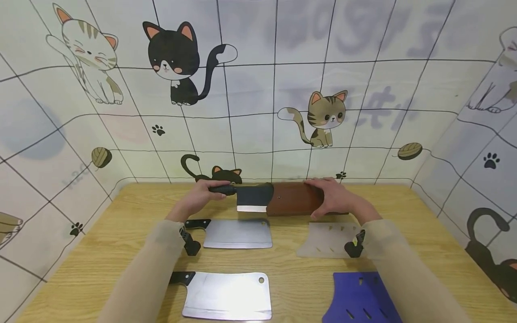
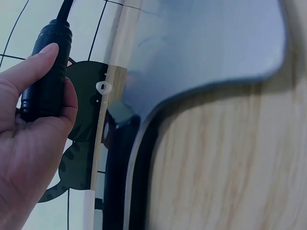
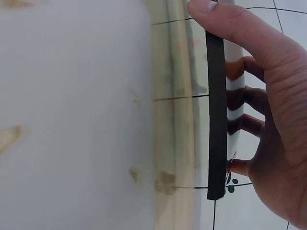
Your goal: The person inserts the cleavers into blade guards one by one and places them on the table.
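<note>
A cleaver (image 1: pixel 252 196) with a dark blade and bright cutting edge lies level near the back of the table. My left hand (image 1: pixel 197 196) grips its black ribbed handle (image 2: pixel 48 72), thumb along one side and fingers curled round the other. The front part of the blade is hidden inside a brown sheath (image 1: pixel 291 199). At the sheath's far right end, my right hand (image 1: pixel 338 197) holds it, thumb on the near edge and fingers across the other side. In the right wrist view, the sheath's dark edge (image 3: pixel 217 120) sits between thumb and fingers.
Two silver cleavers with black handles, one middle (image 1: pixel 238 234) and one front (image 1: pixel 228 295), lie left on the wooden table (image 1: pixel 291 287). A whitish translucent sheath (image 1: pixel 323 240) and a blue slotted sheath (image 1: pixel 357 296) lie right. Cat-patterned walls (image 1: pixel 250 89) rise behind.
</note>
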Motion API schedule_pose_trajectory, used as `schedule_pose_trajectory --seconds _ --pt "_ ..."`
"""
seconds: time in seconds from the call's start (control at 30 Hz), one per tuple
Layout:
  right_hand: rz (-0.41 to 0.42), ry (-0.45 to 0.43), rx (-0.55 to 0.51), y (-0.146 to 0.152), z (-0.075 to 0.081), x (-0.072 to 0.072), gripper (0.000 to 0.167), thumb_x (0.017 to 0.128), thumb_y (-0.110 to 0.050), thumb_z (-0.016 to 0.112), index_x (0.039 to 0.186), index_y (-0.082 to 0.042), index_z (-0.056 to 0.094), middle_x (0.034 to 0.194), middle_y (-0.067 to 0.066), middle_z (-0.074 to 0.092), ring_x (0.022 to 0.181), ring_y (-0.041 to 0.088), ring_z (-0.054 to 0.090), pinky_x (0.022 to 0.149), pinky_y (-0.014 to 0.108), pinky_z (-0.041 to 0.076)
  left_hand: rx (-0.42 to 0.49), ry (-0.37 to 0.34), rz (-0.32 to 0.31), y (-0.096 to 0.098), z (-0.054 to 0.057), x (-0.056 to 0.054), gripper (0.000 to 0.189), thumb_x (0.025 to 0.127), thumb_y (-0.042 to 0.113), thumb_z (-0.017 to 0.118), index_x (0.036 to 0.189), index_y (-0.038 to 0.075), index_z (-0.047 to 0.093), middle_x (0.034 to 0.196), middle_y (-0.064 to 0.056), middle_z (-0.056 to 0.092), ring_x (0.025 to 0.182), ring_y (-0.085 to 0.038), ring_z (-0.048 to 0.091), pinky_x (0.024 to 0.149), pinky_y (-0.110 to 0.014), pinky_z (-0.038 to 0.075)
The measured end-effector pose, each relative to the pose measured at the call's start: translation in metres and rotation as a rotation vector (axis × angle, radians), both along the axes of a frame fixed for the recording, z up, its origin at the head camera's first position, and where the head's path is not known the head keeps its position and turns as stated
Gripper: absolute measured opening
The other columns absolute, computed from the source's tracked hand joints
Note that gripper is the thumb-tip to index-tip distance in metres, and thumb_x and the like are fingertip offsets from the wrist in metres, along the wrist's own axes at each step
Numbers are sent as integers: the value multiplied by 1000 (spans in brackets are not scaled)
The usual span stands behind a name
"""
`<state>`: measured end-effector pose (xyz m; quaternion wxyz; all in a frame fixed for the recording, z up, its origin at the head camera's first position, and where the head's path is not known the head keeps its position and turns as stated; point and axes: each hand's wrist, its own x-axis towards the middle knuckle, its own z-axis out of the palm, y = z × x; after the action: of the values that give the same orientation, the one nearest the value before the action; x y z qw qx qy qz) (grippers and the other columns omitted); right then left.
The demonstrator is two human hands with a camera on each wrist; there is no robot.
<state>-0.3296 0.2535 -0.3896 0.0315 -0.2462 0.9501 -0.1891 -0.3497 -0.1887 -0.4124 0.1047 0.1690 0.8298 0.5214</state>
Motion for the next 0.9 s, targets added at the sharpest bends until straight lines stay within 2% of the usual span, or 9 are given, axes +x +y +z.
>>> schedule_pose_trajectory --seconds 0.27,0.43,0.6,0.8,0.9 --pt "30 16 18 -6 6 -4 108 65 -45 93 156 -11 44 156 18 43 140 47 31 101 70 36 46 -22 9 14 -1 -4 50 95 7 72 144 8 61 145 -17 55 127 -27 55 104 -41 41" --pt "7 1 37 -12 7 -7 107 67 -45 92 156 -11 43 156 17 43 141 46 31 102 71 35 62 -14 17 20 -1 -7 52 94 4 71 144 4 59 146 -20 54 128 -31 53 104 -42 40" --pt "6 2 42 -20 9 -8 105 69 -45 91 157 -12 43 157 16 43 142 44 31 103 69 36 80 -7 22 28 0 -9 50 93 3 72 142 7 63 148 -17 52 127 -30 54 104 -42 39" --pt "12 14 54 -25 9 -8 108 66 -47 91 156 -11 43 157 17 43 142 44 31 103 69 35 141 -50 23 39 -1 -10 52 92 -1 71 143 2 60 148 -21 50 123 -31 56 102 -38 41" --pt "8 6 53 -26 7 -9 110 65 -50 91 157 -12 43 157 18 42 143 45 30 103 70 33 153 -63 23 44 -4 -13 52 92 -2 72 143 4 60 148 -21 50 122 -30 56 99 -35 42"
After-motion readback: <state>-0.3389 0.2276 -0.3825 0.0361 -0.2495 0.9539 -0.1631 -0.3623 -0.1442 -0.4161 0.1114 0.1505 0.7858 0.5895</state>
